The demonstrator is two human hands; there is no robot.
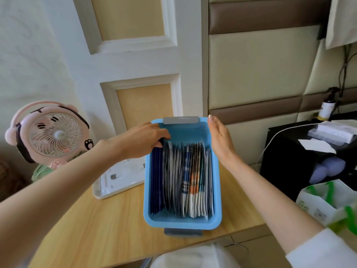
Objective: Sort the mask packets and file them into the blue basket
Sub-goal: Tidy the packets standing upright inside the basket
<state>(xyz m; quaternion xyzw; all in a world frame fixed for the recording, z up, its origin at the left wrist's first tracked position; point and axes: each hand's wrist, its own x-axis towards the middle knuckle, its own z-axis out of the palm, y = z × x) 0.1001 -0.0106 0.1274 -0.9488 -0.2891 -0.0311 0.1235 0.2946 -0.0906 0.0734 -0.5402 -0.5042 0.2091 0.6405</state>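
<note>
The blue basket (216,192) stands on the wooden table, with grey handles at its far and near ends. Several mask packets (183,178) stand upright in it, filed on edge: dark blue ones at the left, silver-grey in the middle, white and patterned ones at the right. My left hand (143,140) reaches over the basket's left rim, its fingers curled round the tops of the dark blue packets at the far left. My right hand (220,138) lies flat against the basket's far right rim, fingers straight.
A pink desk fan (48,132) stands at the left. A white tray (117,180) lies beside the basket's left wall. At the right are a black box (289,161) with tissues, a spray bottle (326,109) and a white-and-green paper bag (328,206).
</note>
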